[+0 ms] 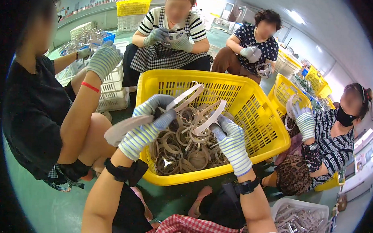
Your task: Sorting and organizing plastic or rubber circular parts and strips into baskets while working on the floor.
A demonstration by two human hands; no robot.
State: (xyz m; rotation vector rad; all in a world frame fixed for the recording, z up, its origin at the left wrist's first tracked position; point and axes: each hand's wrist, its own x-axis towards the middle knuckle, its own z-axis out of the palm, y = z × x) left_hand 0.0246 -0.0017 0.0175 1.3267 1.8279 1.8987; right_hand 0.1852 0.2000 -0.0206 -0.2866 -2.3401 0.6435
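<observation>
Possibly risks snagging the pale curved flat band point(212, 117) pinched in the striped-gloved right hand point(233, 139) on tangled greyish rings point(189, 151) inside the yellow slotted plastic crate point(180, 181) below — or, through slackened grip, dropping the pale flat-edged piece point(124, 127) from the curled left hand point(147, 130).

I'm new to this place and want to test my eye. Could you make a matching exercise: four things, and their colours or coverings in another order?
1. Person's left hand
2. Large middle basket
3. Cloth over the lap
4. Crate at lower right

A. Red-and-white checks
B. White
C. Striped glove
D. Yellow

Pairs: 1-C, 2-D, 3-A, 4-B
</observation>
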